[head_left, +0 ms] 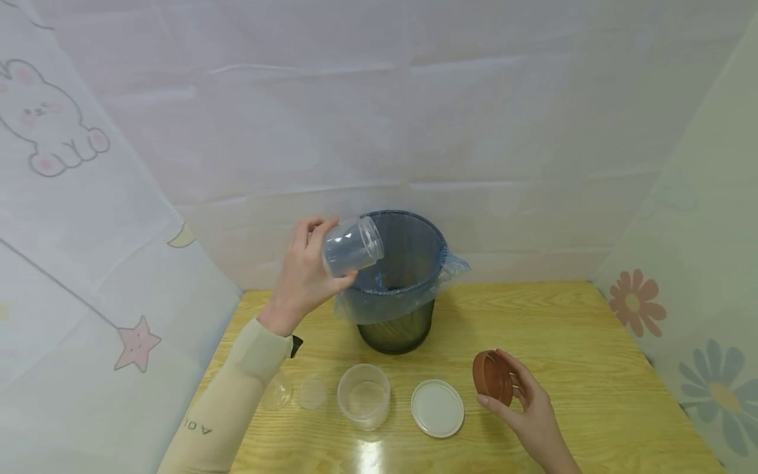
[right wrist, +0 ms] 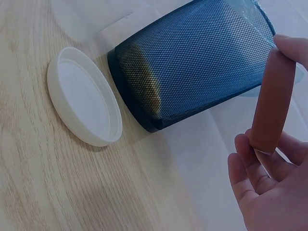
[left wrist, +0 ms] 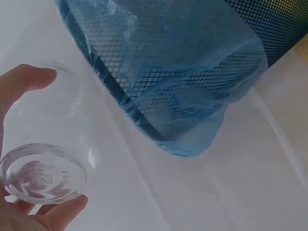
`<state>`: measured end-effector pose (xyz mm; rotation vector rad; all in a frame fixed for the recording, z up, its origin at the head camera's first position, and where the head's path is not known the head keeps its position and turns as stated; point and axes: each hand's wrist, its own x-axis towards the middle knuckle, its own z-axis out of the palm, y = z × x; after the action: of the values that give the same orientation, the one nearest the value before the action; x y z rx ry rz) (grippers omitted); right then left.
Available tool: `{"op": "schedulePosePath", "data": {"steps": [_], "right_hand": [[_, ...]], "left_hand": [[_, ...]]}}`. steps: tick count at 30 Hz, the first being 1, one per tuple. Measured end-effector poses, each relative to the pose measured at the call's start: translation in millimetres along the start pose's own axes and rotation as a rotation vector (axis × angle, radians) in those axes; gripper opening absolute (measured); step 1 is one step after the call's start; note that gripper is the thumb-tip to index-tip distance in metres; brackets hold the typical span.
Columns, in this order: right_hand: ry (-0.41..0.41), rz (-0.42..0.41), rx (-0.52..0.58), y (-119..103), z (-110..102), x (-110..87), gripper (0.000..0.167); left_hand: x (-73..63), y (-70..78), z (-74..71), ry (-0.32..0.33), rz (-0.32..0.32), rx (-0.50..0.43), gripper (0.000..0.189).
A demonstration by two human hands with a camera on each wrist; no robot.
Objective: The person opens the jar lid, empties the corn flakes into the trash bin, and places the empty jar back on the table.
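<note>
My left hand grips a clear plastic jar round its side. The jar is tilted, its mouth pointing right over the rim of a dark mesh waste bin. In the left wrist view the clear base of the jar shows, with the thumb and fingers about it. A blue plastic bag lines the bin and is folded over its rim. At the right, my right hand holds a reddish-brown round lid by its edge, above the table. In the right wrist view that lid is seen edge-on.
A white round lid lies hollow side up on the wooden table. Left of it stands an open translucent tub. A clear disc and another clear item, partly behind the left sleeve, lie farther left. White cloth walls surround the table.
</note>
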<state>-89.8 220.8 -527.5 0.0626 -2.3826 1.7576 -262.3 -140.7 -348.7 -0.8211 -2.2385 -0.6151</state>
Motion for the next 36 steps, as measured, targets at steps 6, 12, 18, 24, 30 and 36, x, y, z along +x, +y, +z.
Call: {"op": "schedulePosePath", "data": {"steps": [6,12,18,24,30,36], "right_hand": [[0.002,-0.007,-0.005,0.3,-0.1,-1.1,0.076],[0.010,0.000,0.000,0.1,-0.4,-2.3,0.077],[0.015,0.007,0.000,1.1,-1.7,-2.9,0.076],[0.014,0.004,0.000,2.0,-3.5,-2.9,0.076],[0.021,0.002,-0.012,2.7,-4.2,-3.0,0.076],[0.034,-0.018,-0.023,2.8,-6.3,-2.2,0.076]], "left_hand": [[-5.9,0.7,-0.6,0.095,0.015,-0.044,0.083],[-10.1,3.4,-1.0,0.215,0.024,-0.099,0.082],[-14.3,8.5,-0.4,0.291,0.008,-0.146,0.088],[-14.8,16.1,1.5,0.318,0.010,-0.164,0.103],[-15.8,28.1,1.5,0.337,0.048,-0.183,0.092],[-18.8,43.4,3.2,0.358,0.115,-0.223,0.092]]}}
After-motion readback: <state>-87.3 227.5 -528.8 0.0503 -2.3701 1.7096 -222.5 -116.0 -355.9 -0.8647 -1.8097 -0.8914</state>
